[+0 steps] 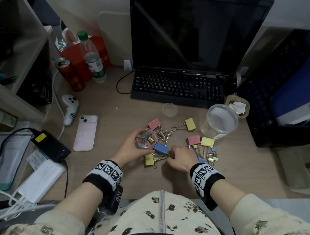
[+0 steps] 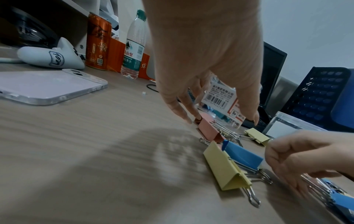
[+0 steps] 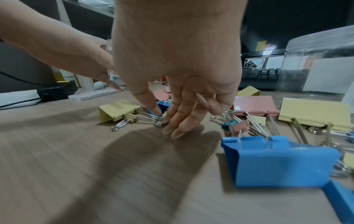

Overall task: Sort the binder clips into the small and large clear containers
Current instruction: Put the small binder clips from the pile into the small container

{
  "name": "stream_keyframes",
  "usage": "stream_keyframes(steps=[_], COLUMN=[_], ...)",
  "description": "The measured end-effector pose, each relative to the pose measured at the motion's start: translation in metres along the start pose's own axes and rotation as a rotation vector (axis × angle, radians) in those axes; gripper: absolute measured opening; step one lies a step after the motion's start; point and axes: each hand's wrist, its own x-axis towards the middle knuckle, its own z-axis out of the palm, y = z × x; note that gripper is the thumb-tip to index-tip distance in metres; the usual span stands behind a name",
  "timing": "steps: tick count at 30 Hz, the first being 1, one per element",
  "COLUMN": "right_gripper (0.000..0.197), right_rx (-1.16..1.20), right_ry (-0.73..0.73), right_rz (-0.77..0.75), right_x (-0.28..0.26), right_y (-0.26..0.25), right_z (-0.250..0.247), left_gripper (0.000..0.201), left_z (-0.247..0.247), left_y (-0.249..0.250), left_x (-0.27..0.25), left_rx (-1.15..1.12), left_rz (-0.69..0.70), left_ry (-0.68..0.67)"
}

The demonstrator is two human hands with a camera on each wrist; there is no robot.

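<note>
Gripping small container [image 1: 145,138], left hand [image 1: 129,150]

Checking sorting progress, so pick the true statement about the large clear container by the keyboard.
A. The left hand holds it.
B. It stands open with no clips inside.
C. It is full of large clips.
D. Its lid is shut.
B: the large clear container stands open and holds no clips, while the left hand grips the small clear container, which already has small clips in it.

Cream floral sleeves [image 1: 270,217], black-white tagged wristbands [image 1: 107,171]
</note>
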Motion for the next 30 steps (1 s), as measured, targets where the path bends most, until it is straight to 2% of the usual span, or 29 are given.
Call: stream_keyframes(steps=[4,9,14,18,26,30], right_gripper=[0.036,0.041,0.032,0.025,0.026,0.027], right_rx=[0.08,0.138,0.141,0.098,0.056,0.06], right_ry=[0.086,0.029,-0.003,-0.042,0.034,0.006], right_rz=[0.026,-0.024,-0.008,-0.018,0.002,0.013], right_x=[0.001,0.006,0.011,0.012,0.012,0.009], right_y=[0.002,-0.002,-0.009,-0.008,0.011,0.025], right_z=[-0.004,-0.002,0.002,0.002,-0.013,-0.028], left_gripper=[0.087,0.085,0.096,0.094,0.091,0.088], left_z=[-0.002,-0.004,-0.008,-0.01,-0.006,0.003], left_y=[-0.001,0.001,0.0,-0.001,0.003,0.011], left_x=[-0.002,-0.007,-0.012,-0.014,-0.01,-0.003], left_rx=[0.002,0.006,0.007,0.019,-0.009,0.009], left_rz=[0.003,-0.002,-0.016,-0.02,-0.012,0.006], left_ry=[-0.002,0.01,0.015,0.024,0.018,-0.021])
